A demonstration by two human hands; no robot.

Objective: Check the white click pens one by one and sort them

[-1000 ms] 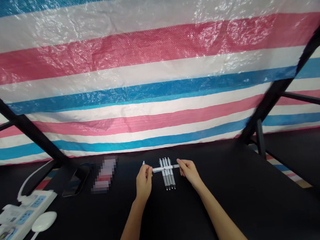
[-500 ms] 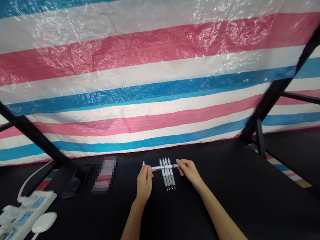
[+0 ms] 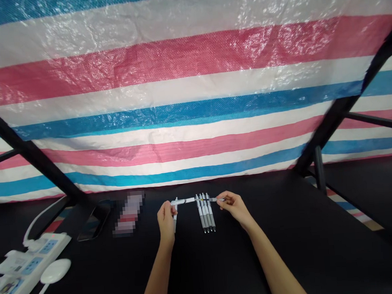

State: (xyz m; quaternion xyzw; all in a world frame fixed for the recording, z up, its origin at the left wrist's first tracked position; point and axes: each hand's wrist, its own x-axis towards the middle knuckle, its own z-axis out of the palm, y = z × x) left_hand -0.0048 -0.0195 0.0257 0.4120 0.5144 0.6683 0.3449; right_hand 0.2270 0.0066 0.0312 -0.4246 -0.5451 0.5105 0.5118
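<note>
My left hand [image 3: 166,217] is closed on the white pen barrel [image 3: 186,200], held level above the table. My right hand [image 3: 234,207] pinches a thin, clear piece like a pen refill [image 3: 209,200], in line with the barrel's right end. Whether the two pieces still touch I cannot tell. Below and behind them lie several white-and-grey pens [image 3: 206,216], side by side with their tips towards me. Another pen [image 3: 175,221] lies beside my left hand, partly hidden by it.
A dark phone [image 3: 93,220] and a blurred-out flat item [image 3: 129,214] lie on the black table [image 3: 205,268] to the left. Nearer stand a white power strip [image 3: 29,269] and a rounded white plug-like device [image 3: 55,271] with a cable. Striped sheeting [image 3: 191,88] hangs behind.
My left hand has moved left with the white barrel. The clear thin piece now shows between the barrel and my right hand, and the pen beside my left hand is more exposed.
</note>
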